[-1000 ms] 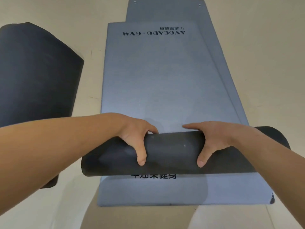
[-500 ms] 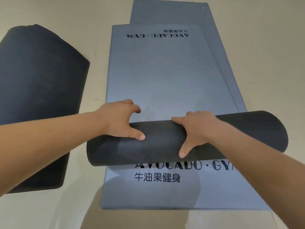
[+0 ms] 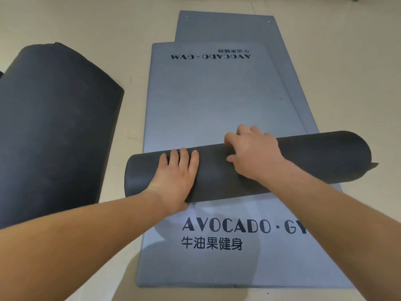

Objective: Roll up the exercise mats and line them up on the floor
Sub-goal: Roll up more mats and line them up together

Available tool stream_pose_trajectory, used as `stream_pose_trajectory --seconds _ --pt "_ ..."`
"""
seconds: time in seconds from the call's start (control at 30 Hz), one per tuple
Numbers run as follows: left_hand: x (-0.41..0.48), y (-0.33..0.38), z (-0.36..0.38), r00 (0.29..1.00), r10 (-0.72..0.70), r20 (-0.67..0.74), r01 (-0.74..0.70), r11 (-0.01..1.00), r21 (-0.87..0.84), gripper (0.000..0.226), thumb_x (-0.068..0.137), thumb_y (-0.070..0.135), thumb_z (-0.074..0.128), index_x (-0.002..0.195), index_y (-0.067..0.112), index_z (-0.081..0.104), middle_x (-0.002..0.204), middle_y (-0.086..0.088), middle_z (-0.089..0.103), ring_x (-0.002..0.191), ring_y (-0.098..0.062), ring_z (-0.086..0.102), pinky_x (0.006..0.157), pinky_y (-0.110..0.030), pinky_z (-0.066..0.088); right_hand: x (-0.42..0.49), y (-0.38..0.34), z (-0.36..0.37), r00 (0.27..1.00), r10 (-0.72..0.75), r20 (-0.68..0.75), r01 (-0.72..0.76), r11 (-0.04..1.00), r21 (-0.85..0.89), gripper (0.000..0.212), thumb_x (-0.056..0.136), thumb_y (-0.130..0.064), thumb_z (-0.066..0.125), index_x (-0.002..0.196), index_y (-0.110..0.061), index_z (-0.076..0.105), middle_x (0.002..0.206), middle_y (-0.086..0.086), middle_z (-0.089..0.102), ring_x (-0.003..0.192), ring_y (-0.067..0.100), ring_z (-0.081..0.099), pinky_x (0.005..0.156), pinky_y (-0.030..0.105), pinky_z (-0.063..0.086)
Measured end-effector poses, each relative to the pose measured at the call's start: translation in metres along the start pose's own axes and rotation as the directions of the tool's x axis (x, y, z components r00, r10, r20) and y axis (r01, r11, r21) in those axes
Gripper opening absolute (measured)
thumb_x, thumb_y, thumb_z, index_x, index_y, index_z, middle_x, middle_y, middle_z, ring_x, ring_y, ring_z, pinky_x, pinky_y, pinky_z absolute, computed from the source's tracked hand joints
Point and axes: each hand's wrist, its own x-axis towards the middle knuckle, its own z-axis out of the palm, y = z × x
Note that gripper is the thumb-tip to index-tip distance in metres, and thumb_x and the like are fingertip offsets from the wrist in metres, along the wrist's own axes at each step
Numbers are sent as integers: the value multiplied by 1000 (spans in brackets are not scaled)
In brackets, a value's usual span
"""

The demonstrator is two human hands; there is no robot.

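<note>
Rolling the dark mat, a tube lying across the middle of the flat grey mat, left hand pressing flat with straight fingers, right hand gripping over its far side; probably needing next a tighter, evener right end before lining up.

Left hand flat, right hand curled

Dark grey rolled mat: loose tube, lying crosswise on flat blue-grey mat, loose edge showing at its right end.
Blue-grey mat: "AVOCADO · GYM" printed at both ends.
Second blue-grey mat: flat beneath first, far end protruding, skewed right.
Large dark mat: on floor to left, curled.
</note>
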Motion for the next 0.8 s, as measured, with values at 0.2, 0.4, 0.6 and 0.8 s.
stream_pose_trajectory --seconds 0.2,0.4,0.6,0.8 --pt "21 -28 -25 997 75 -18 -77 993 -92 122 57 75 75 150 15 23 122 -5 51 98 -25 51 83 -39 48 -26 6 28 988 1 151 12 996 -83 114 75 -80 62 163 -38 2 168 12 13 155 37 11 121 63 18" --pt "13 -20 -49 990 127 65 -111 973 -204 91 52 68 79 123 24 42 94 6 51 80 -20 55 69 -36 54 -39 24 45 998 -10 59 20 986 -163 139 58 -84 74 162 -38 -6 162 17 18 152 42 15 121 67 13" --pt "-2 -15 -49 912 254 324 -25 820 -572 89 51 75 86 125 41 51 111 17 65 99 -14 65 90 -40 58 -32 32 16 912 -102 397 166 977 -131 139 49 -76 86 157 -47 5 151 7 33 142 33 36 117 57 30" --pt "-28 -25 -57 991 132 -1 -128 961 -247 93 74 85 60 147 31 44 141 7 51 120 -22 55 95 -43 51 16 26 -12 804 -84 588 129 991 -34 132 53 -67 93 159 -53 15 152 -3 36 136 31 48 106 49 46"
